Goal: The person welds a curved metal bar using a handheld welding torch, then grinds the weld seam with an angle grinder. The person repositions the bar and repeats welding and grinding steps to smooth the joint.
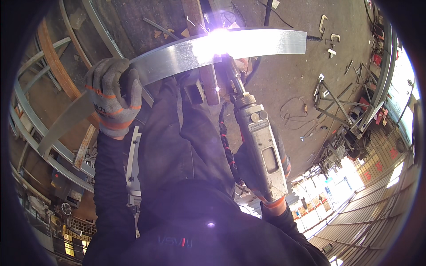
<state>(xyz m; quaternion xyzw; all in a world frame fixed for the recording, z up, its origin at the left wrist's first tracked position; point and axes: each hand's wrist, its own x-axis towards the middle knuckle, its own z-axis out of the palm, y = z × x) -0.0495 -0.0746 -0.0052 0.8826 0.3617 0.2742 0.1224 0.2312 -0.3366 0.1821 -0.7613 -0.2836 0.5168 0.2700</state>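
A curved flat metal strip (171, 62) arcs across the top of the view, over my legs. My left hand (114, 95), in a grey glove with orange stripes, is closed around the strip; its tail runs on past the glove to the lower left. My right hand (249, 163), also gloved, is wrapped round a grey boxy welding gun (265, 153), which hides most of the fingers. The gun's nozzle points up at the strip, where a blinding white-violet glare covers the spot of contact. Under the strip a rusty metal bar (209, 84) sticks out towards me.
Curved metal strips and rusty bars (57, 66) lie at the left. On the floor at right are clamps (323, 24), a cable (295, 108) and a metal frame (339, 104). A dark hose with red marks (225, 142) hangs beside the gun.
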